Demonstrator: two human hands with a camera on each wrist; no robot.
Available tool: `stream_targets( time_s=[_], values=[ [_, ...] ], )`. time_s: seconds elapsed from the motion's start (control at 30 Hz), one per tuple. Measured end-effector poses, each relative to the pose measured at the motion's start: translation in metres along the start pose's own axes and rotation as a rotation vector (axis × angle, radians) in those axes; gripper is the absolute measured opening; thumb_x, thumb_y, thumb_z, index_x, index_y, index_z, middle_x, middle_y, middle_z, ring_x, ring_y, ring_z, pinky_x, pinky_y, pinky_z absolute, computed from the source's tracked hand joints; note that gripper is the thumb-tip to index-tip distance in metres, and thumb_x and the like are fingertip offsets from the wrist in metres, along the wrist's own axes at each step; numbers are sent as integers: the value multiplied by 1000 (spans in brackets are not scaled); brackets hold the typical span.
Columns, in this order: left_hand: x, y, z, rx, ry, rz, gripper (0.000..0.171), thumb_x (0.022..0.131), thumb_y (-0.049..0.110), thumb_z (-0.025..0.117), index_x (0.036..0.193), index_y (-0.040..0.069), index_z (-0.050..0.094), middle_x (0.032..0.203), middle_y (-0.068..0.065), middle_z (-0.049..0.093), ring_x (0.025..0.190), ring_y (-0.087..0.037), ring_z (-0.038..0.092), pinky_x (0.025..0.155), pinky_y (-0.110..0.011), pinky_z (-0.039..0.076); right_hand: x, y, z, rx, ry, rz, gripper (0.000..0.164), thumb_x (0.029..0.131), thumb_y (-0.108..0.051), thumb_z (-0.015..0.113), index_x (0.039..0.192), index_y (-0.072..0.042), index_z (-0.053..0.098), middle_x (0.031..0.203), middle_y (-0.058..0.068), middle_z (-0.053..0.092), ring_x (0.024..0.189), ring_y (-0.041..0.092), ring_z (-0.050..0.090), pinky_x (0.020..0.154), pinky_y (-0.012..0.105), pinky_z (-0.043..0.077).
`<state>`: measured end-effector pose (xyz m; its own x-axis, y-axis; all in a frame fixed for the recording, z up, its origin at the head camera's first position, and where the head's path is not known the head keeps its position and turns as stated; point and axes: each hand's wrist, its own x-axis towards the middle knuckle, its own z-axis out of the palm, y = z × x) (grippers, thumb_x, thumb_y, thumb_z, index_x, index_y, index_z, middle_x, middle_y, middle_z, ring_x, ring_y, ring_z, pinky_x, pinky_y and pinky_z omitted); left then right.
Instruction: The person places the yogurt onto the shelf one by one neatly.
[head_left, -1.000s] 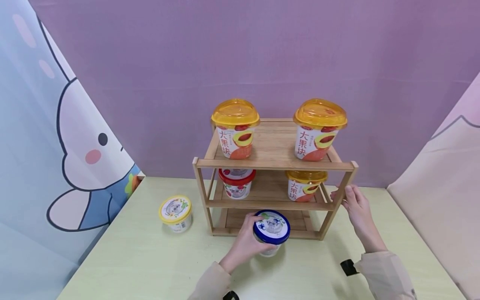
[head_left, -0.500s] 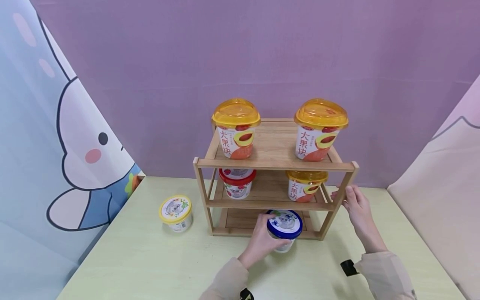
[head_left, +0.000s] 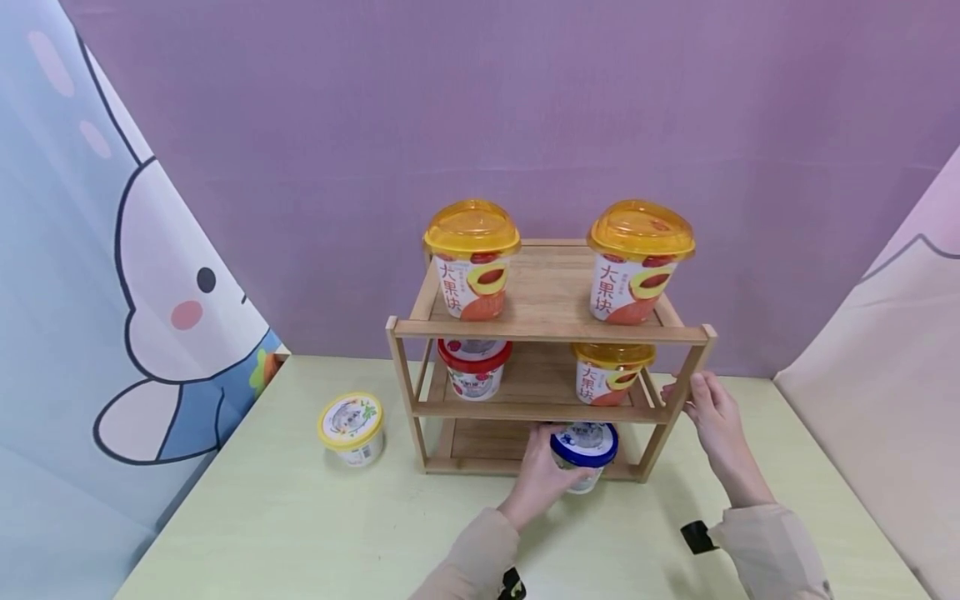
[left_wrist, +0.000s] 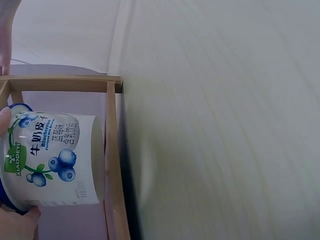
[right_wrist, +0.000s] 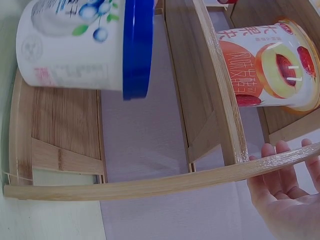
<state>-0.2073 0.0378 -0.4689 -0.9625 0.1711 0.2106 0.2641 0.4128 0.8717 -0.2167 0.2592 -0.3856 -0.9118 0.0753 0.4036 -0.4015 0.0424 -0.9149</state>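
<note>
My left hand [head_left: 542, 477] grips a white cup with a blue lid [head_left: 587, 447], thumb on the near side and fingers at the far side of the lid. The cup is at the front opening of the bottom shelf of a wooden rack [head_left: 540, 410], toward its right end. Blueberries are printed on this blueberry cup [left_wrist: 55, 155], which overlaps the rack's frame in the left wrist view. My right hand [head_left: 718, 429] holds the rack's right front post [right_wrist: 280, 167]; its fingers reach behind the post, their tips partly hidden there.
Two peach cups with orange domed lids [head_left: 474, 287] stand on the top shelf. On the middle shelf are a red-lidded cup [head_left: 474, 377] and another peach cup [head_left: 603, 382]. A yellow-lidded cup [head_left: 351, 425] stands on the table [head_left: 300, 517], left of the rack.
My left hand has carried the blue-lidded cup rightward and slightly toward the rack, so its lid now sits partly under the middle shelf's front rail. The right hand stays on the post.
</note>
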Motion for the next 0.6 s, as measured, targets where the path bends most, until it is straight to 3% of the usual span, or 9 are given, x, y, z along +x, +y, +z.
stream_targets(
  time_s=[0.17, 0.4, 0.6],
  values=[
    [4, -2, 4, -5, 16, 30, 65, 66, 27, 77, 116, 6, 42, 120, -11, 39, 110, -26, 44, 93, -39, 39, -1, 0, 1, 4, -1, -4, 20, 95, -26, 35, 95, -16, 53, 81, -7, 62, 81, 3, 58, 74, 11, 44],
    [11, -4, 7, 8, 32, 54, 56, 69, 22, 75, 114, 6, 44, 119, -12, 41, 110, -27, 46, 93, -38, 39, -1, -1, 1, 13, -1, -16, 20, 95, -24, 35, 96, -17, 53, 81, -6, 62, 81, 4, 58, 74, 11, 44],
    [16, -7, 4, -12, -17, 35, 56, 74, 20, 72, 119, 8, 42, 121, -11, 42, 112, -26, 44, 94, -39, 38, -1, -2, 2, 38, 0, -22, 20, 96, -22, 35, 95, -17, 54, 81, -5, 62, 80, 4, 58, 74, 12, 45]
  ],
)
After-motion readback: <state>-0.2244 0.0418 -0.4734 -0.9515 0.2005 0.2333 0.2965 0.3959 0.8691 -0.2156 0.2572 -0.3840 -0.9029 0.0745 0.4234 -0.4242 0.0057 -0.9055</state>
